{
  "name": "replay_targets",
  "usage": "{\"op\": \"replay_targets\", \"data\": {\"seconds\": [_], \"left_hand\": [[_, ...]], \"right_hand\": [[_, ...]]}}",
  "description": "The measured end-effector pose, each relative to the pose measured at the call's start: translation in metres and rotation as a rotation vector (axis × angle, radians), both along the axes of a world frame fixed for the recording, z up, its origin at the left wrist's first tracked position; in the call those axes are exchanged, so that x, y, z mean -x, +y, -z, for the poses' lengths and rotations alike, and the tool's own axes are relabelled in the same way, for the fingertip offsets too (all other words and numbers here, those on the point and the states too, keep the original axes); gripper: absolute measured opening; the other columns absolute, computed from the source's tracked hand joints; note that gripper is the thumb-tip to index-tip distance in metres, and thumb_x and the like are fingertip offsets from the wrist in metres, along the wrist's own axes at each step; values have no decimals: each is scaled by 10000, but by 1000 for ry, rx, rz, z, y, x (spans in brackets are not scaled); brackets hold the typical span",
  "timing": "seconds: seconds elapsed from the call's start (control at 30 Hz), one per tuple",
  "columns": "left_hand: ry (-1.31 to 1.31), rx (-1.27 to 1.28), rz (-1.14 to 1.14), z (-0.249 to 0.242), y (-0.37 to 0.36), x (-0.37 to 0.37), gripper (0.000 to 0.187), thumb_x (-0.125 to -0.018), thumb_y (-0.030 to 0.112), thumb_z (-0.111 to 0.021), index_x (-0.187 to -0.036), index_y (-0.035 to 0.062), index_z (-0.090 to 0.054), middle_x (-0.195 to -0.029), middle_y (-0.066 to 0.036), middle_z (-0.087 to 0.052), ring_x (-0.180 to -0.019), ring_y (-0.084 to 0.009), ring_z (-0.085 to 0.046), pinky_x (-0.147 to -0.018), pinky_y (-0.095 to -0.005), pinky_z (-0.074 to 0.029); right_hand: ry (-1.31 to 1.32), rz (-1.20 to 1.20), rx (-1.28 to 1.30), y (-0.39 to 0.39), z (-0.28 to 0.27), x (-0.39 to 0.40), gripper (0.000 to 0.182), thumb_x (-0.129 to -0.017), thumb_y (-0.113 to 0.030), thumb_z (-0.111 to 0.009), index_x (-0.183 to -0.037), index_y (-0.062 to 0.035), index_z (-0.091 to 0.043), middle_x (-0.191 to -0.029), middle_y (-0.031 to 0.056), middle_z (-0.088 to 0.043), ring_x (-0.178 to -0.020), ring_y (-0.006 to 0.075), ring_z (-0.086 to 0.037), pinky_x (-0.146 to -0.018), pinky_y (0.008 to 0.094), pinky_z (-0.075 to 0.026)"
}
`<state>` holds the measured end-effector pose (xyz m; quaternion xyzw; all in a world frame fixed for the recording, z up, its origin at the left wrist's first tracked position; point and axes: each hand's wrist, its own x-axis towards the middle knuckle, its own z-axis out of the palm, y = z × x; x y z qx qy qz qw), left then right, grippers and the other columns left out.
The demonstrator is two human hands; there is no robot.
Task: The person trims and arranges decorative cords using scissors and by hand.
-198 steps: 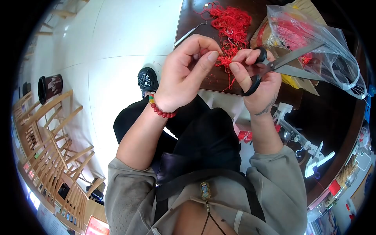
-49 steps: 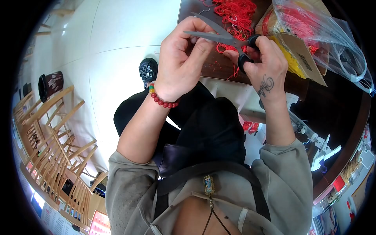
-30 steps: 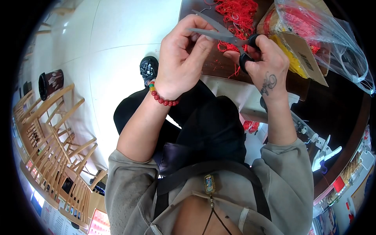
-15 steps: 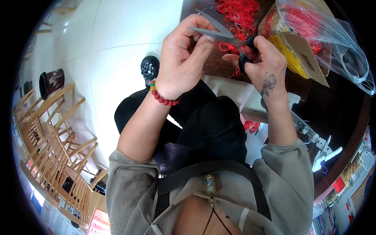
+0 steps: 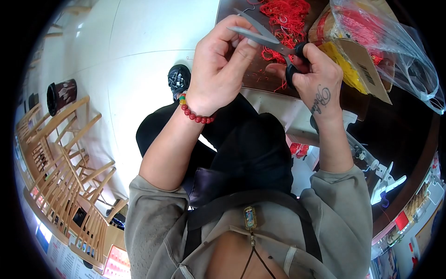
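Observation:
In the head view, my right hand (image 5: 320, 74) grips a pair of scissors (image 5: 265, 39) by the black handles. The grey blades are parted and point left, over the fingertips of my left hand (image 5: 220, 65). That hand is closed, its thumb and fingers curled together in a pinch right at the blades. Whatever it pinches is too small or hidden to make out. Behind the scissors, a tangled heap of red cords (image 5: 288, 21) lies on the dark table (image 5: 258, 76).
An open cardboard box (image 5: 364, 69) with yellow lining and a clear plastic bag (image 5: 399, 51) sit right of the cords. Part of a white machine (image 5: 383, 183) stands at lower right. Wooden chairs (image 5: 60, 153) and a dark bin (image 5: 62, 96) are at left.
Both hands have shifted very slightly to the right with the scissors. The two blades look a little closer together than before.

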<state>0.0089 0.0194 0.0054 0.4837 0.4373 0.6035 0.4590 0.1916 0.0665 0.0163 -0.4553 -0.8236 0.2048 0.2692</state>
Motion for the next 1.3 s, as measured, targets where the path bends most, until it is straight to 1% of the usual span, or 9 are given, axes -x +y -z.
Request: {"op": "replay_targets", "data": {"seconds": [0.1,0.17,0.3,0.7,0.97,1.03,1.13,1.23,1.3], "left_hand": [[-4,16,16,-2,0,0,93,-942,61,-513,-1013,12,-549,-794,36,-526,-718,-17,-442,-657,-169,-368],[-2,77,38,-7,-3,1,126,-953,81,-507,-1038,4,-560,-907,11,-565,-839,-37,-499,-782,-188,-407],[15,-1,-15,-4,2,-4,102,-948,100,-528,-986,14,-568,-725,59,-494,-633,-4,-400,-571,-160,-342],[53,-4,20,0,2,-6,93,-942,95,-543,-974,11,-569,-748,46,-512,-651,-13,-422,-584,-168,-370],[-63,106,101,-4,3,-3,143,-966,130,-504,-1001,10,-572,-744,46,-505,-664,-14,-421,-589,-166,-356],[-183,198,158,-9,2,-1,181,-971,122,-458,-1039,-9,-563,-817,20,-526,-717,-35,-434,-664,-186,-370],[-243,191,184,-11,2,-2,210,-964,98,-421,-1078,-27,-546,-814,9,-513,-699,-51,-404,-671,-201,-356],[-299,143,209,-7,4,-2,230,-946,70,-420,-1133,-34,-504,-762,12,-477,-659,-53,-372,-644,-203,-337],[-338,146,218,-8,4,-1,259,-937,62,-425,-1174,-35,-467,-738,15,-460,-642,-52,-357,-630,-201,-326]], "right_hand": [[-37,11,-35,0,1,-1,417,-610,-245,-863,-717,-36,-518,-609,59,-533,-550,194,-557,-516,293,-445],[98,71,215,-3,-7,4,410,-621,-225,-867,-744,-32,-527,-629,16,-527,-584,123,-557,-533,261,-446],[410,106,406,0,-2,1,375,-676,-151,-851,-813,-19,-528,-712,-37,-518,-677,38,-542,-589,201,-455],[1110,15,683,-6,-10,23,223,-769,25,-728,-880,-31,-543,-856,36,-614,-800,82,-583,-762,215,-483],[1057,-6,713,-3,1,23,162,-805,24,-662,-890,-29,-534,-907,84,-646,-857,112,-602,-807,245,-480],[1046,-15,706,-3,3,20,144,-814,27,-640,-892,-26,-531,-937,105,-655,-876,121,-603,-828,255,-476],[1074,-50,684,-3,4,20,147,-836,14,-616,-928,-24,-509,-1031,194,-633,-937,200,-610,-880,305,-462],[1103,-30,680,-5,1,20,136,-842,-5,-615,-924,-22,-506,-1036,200,-631,-981,219,-611,-912,322,-457],[1145,-11,692,-5,-1,22,131,-836,7,-625,-908,-19,-518,-1012,169,-649,-950,176,-613,-884,287,-467]]}}
